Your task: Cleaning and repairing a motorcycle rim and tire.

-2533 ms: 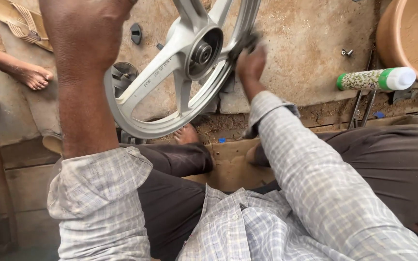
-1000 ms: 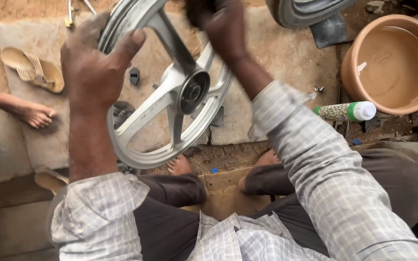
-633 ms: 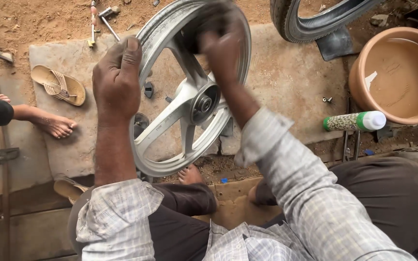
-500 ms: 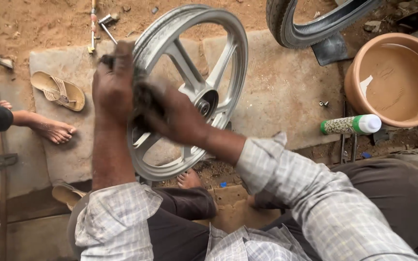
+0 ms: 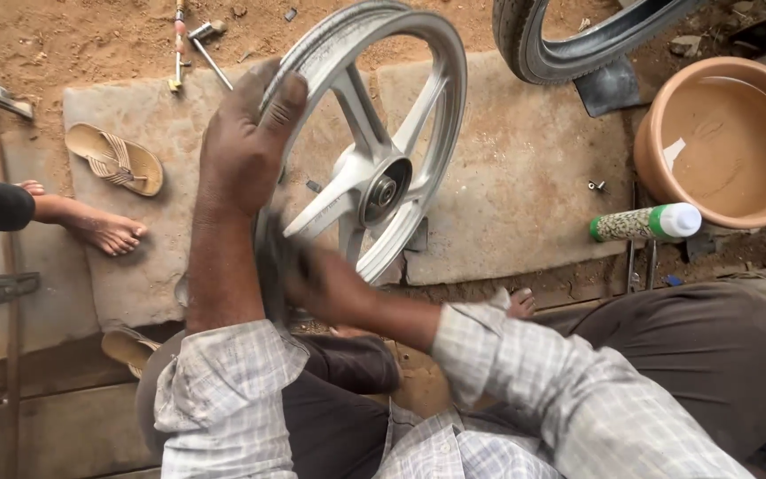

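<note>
Right hand (image 5: 308, 275) lower on wheel (image 5: 374, 160)

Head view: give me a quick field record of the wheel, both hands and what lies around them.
wheel: silver alloy wheel, standing on edge on a stone slab
left hand: left hand grips the rim at its upper left
right hand: right hand, blurred, at the lower left rim; whether it holds anything cannot be told
right side: clay-coloured basin with muddy water, bottle lying beside it
top: black tyre
left side: sandal, another person's bare foot
top left: hand tools on dirt
</note>
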